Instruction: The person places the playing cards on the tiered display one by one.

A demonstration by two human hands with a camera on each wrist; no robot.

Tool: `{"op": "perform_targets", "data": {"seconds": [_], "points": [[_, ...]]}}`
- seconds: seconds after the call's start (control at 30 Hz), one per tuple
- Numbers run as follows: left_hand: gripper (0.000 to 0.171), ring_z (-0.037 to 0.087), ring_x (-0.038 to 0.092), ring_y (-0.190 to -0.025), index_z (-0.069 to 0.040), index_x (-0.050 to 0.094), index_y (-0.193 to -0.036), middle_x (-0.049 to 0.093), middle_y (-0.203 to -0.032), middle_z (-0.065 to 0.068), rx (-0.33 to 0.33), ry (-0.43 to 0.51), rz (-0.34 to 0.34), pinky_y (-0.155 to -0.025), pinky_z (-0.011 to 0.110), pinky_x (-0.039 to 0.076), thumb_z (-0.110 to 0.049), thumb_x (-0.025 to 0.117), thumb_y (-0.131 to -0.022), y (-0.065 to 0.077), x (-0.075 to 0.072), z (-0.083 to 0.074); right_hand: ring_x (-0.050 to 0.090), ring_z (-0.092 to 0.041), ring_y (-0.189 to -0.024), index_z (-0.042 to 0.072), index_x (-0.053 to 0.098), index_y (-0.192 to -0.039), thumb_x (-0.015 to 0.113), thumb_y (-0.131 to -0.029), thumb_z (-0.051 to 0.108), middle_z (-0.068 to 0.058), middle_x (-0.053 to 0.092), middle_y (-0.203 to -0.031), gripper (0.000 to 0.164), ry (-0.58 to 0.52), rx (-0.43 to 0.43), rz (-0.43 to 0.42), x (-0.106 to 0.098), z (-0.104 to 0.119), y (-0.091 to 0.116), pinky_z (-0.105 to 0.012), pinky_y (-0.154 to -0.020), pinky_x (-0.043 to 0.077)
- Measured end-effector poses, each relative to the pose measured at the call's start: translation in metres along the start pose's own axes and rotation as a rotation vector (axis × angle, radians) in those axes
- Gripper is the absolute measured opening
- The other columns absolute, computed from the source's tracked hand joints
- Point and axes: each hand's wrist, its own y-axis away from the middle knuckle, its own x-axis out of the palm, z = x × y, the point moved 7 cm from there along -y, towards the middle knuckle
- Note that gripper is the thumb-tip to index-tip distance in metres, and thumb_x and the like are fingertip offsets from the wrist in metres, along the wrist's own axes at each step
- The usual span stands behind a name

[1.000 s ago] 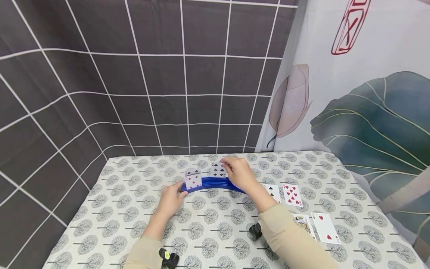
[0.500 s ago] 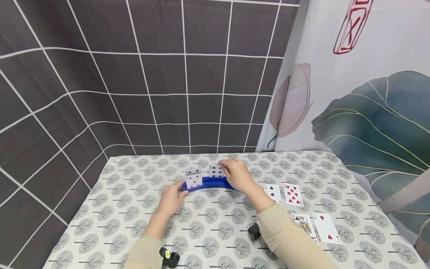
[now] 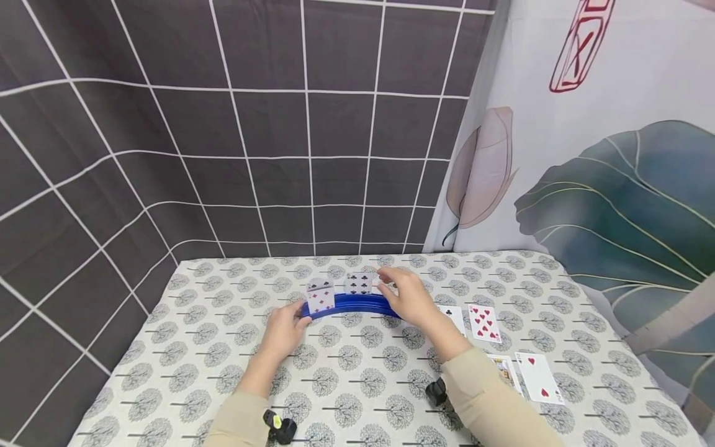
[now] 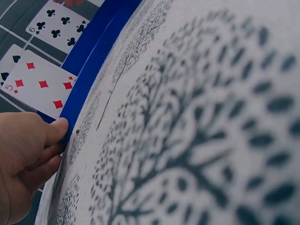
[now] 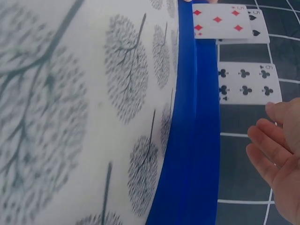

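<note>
The left end of a curved blue card holder (image 3: 363, 305) is pinched between the thumb and fingers of my left hand (image 3: 283, 335). Close to that hand, a five of diamonds (image 4: 43, 84) stands in the holder, with a five of spades (image 5: 258, 27) partly hidden behind it. Further right, a six of clubs (image 5: 248, 83) stands upright in the rear slot. My right hand (image 3: 412, 299) is just right of this card, thumb and fingers apart and holding nothing. The holder's right end is hidden behind the right hand in the head view.
Face up on the tree-print tablecloth (image 3: 346, 397) to the right lie a clubs card (image 3: 454, 316), a hearts card with several pips (image 3: 485, 323), a two of hearts (image 3: 540, 377) and a picture card (image 3: 507, 372). The right sleeve partly covers the picture card. A dark gridded curtain (image 3: 335, 124) hangs behind.
My right hand has lowered the six of clubs slightly into the holder, let go of it and drawn back to the right. The left hand stays on the holder's left end.
</note>
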Motion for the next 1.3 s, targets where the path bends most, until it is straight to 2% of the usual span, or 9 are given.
{"op": "perform_targets", "data": {"seconds": [0.17,0.5,1.3], "points": [[0.053,0.043,0.058,-0.119,0.007,0.055,-0.138,0.067,-0.123,0.025,-0.002,-0.005,0.008,-0.111,0.058,0.042,-0.014,0.073,-0.093,0.0,0.002,0.001,0.072,-0.03,-0.097,-0.002,0.067,-0.121,0.074,-0.09,0.004,-0.016,0.074,-0.109,0.032,0.012,0.006,-0.011,-0.01,-0.01,0.01,-0.046,-0.088,0.06],[0.051,0.045,0.058,-0.12,0.007,0.056,-0.137,0.067,-0.122,0.026,0.013,-0.006,0.007,-0.111,0.058,0.041,-0.014,0.072,-0.093,0.001,0.0,-0.001,0.072,-0.031,-0.096,-0.005,0.067,-0.123,0.073,-0.092,0.005,-0.018,0.074,-0.109,0.033,0.027,0.052,-0.008,-0.026,-0.031,0.03,-0.047,-0.086,0.06],[0.052,0.044,0.059,-0.117,0.008,0.056,-0.137,0.068,-0.12,0.025,0.014,-0.012,0.0,-0.109,0.06,0.042,-0.013,0.072,-0.092,-0.001,0.002,0.003,0.071,-0.034,-0.096,-0.005,0.066,-0.12,0.073,-0.092,0.007,-0.02,0.073,-0.108,0.031,0.05,0.097,-0.036,-0.05,-0.06,0.056,-0.05,-0.088,0.059]]}}
